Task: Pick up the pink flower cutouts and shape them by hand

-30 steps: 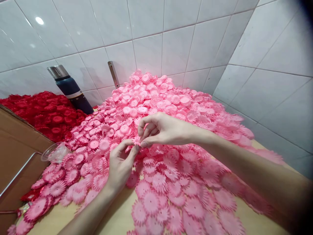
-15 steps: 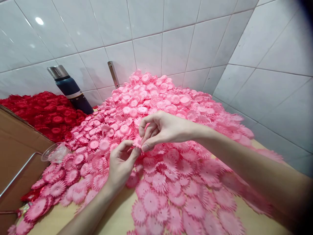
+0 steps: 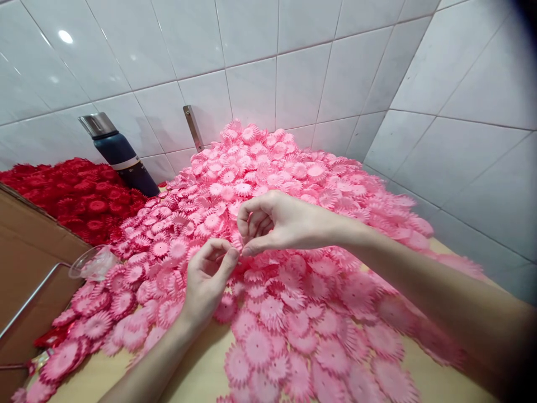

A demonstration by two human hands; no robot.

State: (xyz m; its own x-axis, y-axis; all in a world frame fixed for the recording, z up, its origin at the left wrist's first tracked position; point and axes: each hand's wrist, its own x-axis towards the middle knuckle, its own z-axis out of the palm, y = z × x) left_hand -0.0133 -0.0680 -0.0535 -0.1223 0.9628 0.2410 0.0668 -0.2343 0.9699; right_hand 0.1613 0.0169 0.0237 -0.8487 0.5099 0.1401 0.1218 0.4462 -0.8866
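A large heap of pink scalloped discs point(image 3: 268, 162) covers the middle of the tabletop. Over its front part my left hand point(image 3: 210, 274) is closed, thumb against index finger, beside my right hand. My right hand point(image 3: 272, 224) comes in from the right with its fingers curled and its thumb tip close to the left fingertips. What lies between the fingertips of either hand is too small to tell, as pink discs show right behind them.
A dark blue bottle point(image 3: 126, 162) leans behind, beside a heap of red discs point(image 3: 88, 196). At the left are a cardboard box point(image 3: 33, 252) and a clear plastic dish point(image 3: 94, 263). A metal bracket point(image 3: 193, 127) stands against the tiled wall point(image 3: 251, 95).
The pink disc that showed between my fingertips is no longer distinct. The fingers of my right hand have curled a little, and the view has shifted slightly.
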